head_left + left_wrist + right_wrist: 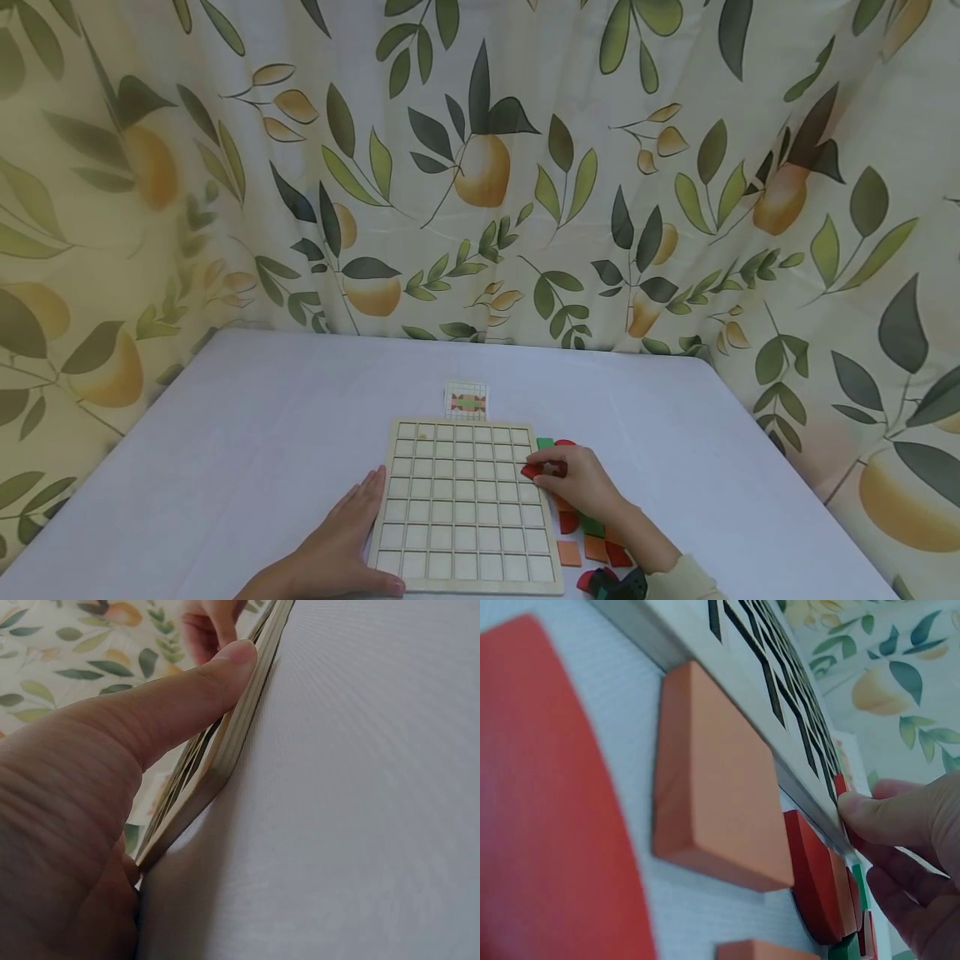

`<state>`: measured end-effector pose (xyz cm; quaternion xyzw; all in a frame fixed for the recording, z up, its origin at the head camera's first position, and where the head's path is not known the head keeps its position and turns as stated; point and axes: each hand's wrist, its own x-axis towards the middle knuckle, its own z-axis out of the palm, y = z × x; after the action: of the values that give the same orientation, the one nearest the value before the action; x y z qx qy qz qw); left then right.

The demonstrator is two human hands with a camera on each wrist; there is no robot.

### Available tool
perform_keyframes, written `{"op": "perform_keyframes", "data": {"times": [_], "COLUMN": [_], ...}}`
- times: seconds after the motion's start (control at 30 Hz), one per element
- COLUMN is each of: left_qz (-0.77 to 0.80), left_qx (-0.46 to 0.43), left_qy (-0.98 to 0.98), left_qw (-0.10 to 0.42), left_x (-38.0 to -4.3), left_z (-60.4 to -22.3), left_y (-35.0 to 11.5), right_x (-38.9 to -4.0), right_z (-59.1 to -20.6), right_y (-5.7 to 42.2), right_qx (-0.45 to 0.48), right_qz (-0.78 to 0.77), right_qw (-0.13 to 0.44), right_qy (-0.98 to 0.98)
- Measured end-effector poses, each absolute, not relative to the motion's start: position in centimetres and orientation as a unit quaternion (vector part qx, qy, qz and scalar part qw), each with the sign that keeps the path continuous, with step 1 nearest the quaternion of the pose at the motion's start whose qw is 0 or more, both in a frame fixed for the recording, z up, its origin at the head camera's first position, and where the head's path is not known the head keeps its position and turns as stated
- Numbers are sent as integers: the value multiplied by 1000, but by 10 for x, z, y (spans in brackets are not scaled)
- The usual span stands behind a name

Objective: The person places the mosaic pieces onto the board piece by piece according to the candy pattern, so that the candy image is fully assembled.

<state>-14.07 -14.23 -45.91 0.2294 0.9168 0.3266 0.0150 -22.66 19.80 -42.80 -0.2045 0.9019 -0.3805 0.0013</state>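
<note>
A wooden grid board [480, 587] with square cells lies on the white table. My left hand [337, 533] rests along its left side, fingers straight, with the thumb at the near left corner. In the left wrist view the thumb [202, 686] lies on the board's edge. My right hand [581, 482] pinches a small red piece [532, 471] between thumb and fingers at the board's right edge. The red piece [840, 784] shows partly past the thumb in the right wrist view; its full shape is hidden.
Loose orange pieces [569, 553], red pieces [568, 522] and green pieces [592, 526] lie right of the board, partly under the right arm. Behind the board is a card [467, 402] with a red, orange and green pattern. A leaf-and-fruit curtain [480, 208] hangs behind the table.
</note>
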Motion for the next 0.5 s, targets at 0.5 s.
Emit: {"op": "perform_keyframes", "data": {"times": [0.5], "left_qz": [326], "left_qx": [234], "left_qy": [916], "left_qw": [14], "left_x": [-141], "left_z": [-460], "left_y": [-143], "right_x": [-231], "right_z": [-432], "right_y": [202], "right_qx": [-179], "right_qz": [-437], "right_qw": [16], "right_qy": [881]}}
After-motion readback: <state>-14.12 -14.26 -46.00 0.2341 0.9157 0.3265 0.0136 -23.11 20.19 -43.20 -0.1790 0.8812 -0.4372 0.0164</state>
